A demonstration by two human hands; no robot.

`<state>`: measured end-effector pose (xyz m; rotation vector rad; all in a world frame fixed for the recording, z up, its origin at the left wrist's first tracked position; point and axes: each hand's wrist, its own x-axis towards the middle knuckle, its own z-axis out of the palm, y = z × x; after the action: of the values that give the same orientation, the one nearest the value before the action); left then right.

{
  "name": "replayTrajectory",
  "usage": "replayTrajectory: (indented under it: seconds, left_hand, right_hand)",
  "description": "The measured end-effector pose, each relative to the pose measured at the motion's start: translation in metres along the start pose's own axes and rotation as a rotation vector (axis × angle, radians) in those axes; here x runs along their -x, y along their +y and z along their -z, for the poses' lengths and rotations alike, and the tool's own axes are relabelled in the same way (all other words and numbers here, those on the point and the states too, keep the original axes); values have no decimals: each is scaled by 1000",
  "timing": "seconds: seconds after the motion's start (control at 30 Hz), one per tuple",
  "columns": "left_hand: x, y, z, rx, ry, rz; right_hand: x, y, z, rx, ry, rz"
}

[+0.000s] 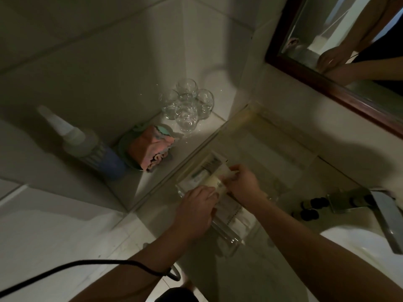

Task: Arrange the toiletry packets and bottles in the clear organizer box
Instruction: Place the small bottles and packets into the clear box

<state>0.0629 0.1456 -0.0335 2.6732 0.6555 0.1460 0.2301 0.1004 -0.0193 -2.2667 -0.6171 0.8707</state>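
The left hand (196,205) and right hand (242,182) hide both ends of the small cream bottle (214,184). Whether the left fingers grip it or only touch it is unclear. Print on the packets (207,168) just beyond the fingertips is too blurred to read. Right of the right hand, the tap (349,201) hides part of the dark-capped bottles (310,207). The left hand also covers part of the clear box (227,235).

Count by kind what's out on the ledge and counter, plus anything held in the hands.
Glasses: 4
Big bottle: 1
Dish: 1
Pile of folded cloths: 1
Small dark-capped bottles: 3, one behind the tap
Cream packet, held by left hand and right hand: 1
Total: 11
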Motion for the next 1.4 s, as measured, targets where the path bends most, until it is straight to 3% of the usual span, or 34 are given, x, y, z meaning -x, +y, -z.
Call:
replayTrajectory:
  seconds: [0.33,0.57,0.73,0.97,1.13,1.2,1.4]
  left_hand:
    - [-11,6,-6,-13,-39,5]
    - [-15,5,-3,-85,-51,60]
    - [-19,22,-3,-69,0,-1]
    - [-47,103,-9,221,-71,-118]
    - [-63,167,-26,342,-187,-6]
    - [-67,183,-37,371,-206,41]
    - [-68,204,-66,365,-113,148]
  right_hand:
    - [2,1,4,64,19,9]
    - [14,4,11,326,17,119]
    - [38,12,29,291,88,173]
    - [79,46,103,178,383,209]
    - [106,102,152,34,643,102]
    - [108,124,157,48,624,45]
    - [85,159,147,-7,354,-139]
